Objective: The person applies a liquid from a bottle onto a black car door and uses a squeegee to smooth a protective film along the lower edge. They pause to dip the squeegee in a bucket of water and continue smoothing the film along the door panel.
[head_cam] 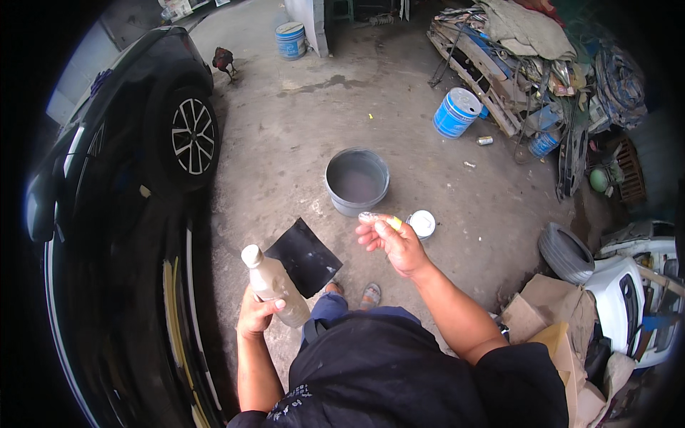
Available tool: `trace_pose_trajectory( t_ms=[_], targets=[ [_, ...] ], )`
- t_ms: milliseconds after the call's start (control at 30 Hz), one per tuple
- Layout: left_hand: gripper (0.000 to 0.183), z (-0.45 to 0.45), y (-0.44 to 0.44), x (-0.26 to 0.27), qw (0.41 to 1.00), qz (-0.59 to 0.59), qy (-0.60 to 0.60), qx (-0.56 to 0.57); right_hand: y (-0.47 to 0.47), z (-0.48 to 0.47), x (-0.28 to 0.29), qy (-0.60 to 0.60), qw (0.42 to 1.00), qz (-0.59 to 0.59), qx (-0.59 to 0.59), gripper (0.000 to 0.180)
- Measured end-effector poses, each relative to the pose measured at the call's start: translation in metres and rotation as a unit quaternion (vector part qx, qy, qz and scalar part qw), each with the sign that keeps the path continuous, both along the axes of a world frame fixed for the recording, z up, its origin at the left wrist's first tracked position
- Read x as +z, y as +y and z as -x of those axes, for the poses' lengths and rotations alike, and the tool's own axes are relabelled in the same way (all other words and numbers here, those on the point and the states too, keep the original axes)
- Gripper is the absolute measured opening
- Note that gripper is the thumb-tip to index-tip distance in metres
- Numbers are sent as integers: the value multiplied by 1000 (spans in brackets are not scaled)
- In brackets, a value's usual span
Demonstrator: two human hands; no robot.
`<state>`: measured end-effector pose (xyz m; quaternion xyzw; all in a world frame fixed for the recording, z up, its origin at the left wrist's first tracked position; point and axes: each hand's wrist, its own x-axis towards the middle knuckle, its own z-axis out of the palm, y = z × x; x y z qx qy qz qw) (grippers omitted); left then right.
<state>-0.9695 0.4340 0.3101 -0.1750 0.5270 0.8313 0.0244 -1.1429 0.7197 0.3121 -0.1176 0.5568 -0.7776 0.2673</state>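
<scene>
My left hand point(259, 310) grips a pale, cloudy plastic bottle point(278, 291) with a white cap, tilted in front of my left side. My right hand point(393, 241) is raised at chest front, thumb against the index finger. Yellow tape point(395, 222) circles that finger, and something clear and shiny covers its tip; whether anything is pinched there is unclear. Beyond the right hand, a grey plastic bucket point(356, 206) of murky liquid stands on the concrete floor. A small white-topped can point(423, 223) is partly hidden behind my right hand. Under the bottle's line of sight, a black sheet point(307, 262) lies near my feet.
A black car point(123, 214) with yellow and white strips along its side fills the left. Blue pails point(455, 115) point(290, 41) stand farther off, near a chicken point(223, 60). Scrap point(524, 69) is heaped at right, above a tyre point(567, 254), cardboard point(551, 305) and a white car panel point(615, 299).
</scene>
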Motion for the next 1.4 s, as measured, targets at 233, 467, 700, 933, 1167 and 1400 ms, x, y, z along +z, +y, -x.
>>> trace_pose_trajectory(
  t_ms=[233,467,700,933,1167,1400],
  targets=[
    [66,71,-55,-14,999,-21,15,-35,-49,34,8,147,979,-134,-50,30],
    [64,129,-89,-14,995,-20,21,-96,-77,57,14,256,941,-197,-98,23],
    [66,154,-89,-22,993,-22,9,-120,-82,75,30,366,886,-263,-111,21],
    [66,169,-69,-14,995,-2,16,-99,-66,96,45,452,849,-264,-78,21],
    [64,178,-36,-3,997,17,19,-73,-39,122,60,569,771,-276,-72,34],
    [68,183,-15,2,998,32,15,-59,-20,136,68,610,738,-280,-63,42]
  ],
)
